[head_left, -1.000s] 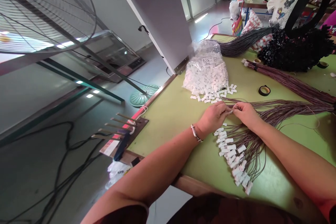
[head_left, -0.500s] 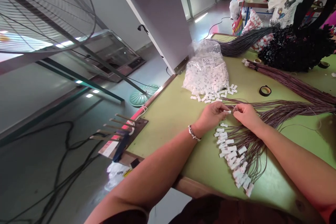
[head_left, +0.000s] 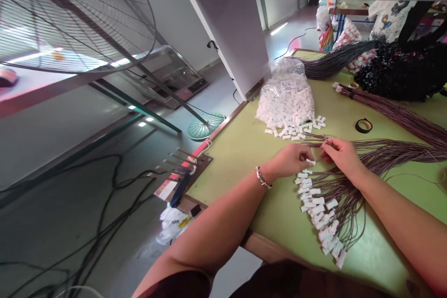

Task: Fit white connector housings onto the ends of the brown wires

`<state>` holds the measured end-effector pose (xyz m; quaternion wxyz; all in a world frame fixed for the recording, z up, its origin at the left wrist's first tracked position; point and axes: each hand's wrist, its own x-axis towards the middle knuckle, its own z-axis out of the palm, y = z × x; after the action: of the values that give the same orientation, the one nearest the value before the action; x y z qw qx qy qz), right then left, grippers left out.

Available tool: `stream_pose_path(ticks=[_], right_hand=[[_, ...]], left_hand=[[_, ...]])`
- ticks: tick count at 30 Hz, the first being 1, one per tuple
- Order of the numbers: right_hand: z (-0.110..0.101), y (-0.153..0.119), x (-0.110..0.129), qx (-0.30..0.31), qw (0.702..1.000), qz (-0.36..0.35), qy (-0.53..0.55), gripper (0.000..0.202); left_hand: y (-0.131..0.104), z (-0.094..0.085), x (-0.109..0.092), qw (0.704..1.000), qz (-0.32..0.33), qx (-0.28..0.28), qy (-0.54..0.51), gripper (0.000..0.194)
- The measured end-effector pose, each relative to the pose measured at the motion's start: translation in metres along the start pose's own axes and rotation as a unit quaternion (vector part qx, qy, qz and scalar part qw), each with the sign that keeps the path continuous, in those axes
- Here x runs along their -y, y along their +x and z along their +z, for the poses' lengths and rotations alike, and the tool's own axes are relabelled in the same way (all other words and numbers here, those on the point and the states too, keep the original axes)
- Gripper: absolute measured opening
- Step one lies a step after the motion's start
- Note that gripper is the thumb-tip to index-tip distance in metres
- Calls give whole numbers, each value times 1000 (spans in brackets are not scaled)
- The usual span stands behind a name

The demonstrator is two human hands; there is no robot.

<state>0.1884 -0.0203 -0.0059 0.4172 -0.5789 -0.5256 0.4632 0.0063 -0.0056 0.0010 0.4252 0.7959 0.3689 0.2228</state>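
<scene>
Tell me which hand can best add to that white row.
Probably the left hand: it pinches a white connector beside the row. The right hand is farther off, at brown wires.

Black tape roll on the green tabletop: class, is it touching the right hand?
Apart. The head view shows a strip of bare green tabletop between the right hand and the black tape roll.

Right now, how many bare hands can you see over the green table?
2: the left hand, pinching a white connector, and the right hand beside it, apparently pinching one of the brown wires.
</scene>
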Motion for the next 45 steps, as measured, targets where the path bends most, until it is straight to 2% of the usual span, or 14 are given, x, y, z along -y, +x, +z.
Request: stream_pose_path(ticks=[2,4,6,8,9,10,14,19,22,26,29,32,37,45], right_hand=[[-1,1,-2,-22,998,6,56,28],[-2,3,-5,-20,998,6,67,35],[-3,3,-6,-8,999,1,49,36],[-3,3,-7,-2,999,-4,46,34],[-2,2,-7,0,999,-3,49,34],[-1,2,-7,-1,999,-1,51,33],[2,0,-4,4,1000,-4,17,16],[5,-1,-1,-16,999,-43,-28,6],[6,0,-1,-21,999,-37,-34,6],[6,-1,-2,-21,997,-59,-38,9],[6,-3,-1,-26,996,-79,-36,9],[5,-6,0,-22,994,-102,-42,8],[4,-8,-1,-5,991,-128,-47,8],[7,-11,0,-12,986,-139,-91,8]], left_hand=[[-5,-8,-6,990,38,137,0,9],[-8,-18,-9,972,86,217,-4,12],[-8,-30,-6,984,80,154,25,12],[-4,-40,5,994,7,-33,107,16],[-1,-43,12,979,-37,-132,150,16],[3,-45,19,963,-65,-184,184,17],[13,-40,36,946,-88,-159,267,21],[10,-36,29,938,-108,-147,294,29],[4,-42,22,955,-114,-187,200,26],[0,-41,8,963,-172,-175,-112,19],[3,-27,-1,911,-184,-135,-345,18],[7,-12,-4,855,-184,-102,-475,18],[10,-5,1,826,-188,-78,-526,14],[10,-6,-1,844,-209,-68,-490,15]])
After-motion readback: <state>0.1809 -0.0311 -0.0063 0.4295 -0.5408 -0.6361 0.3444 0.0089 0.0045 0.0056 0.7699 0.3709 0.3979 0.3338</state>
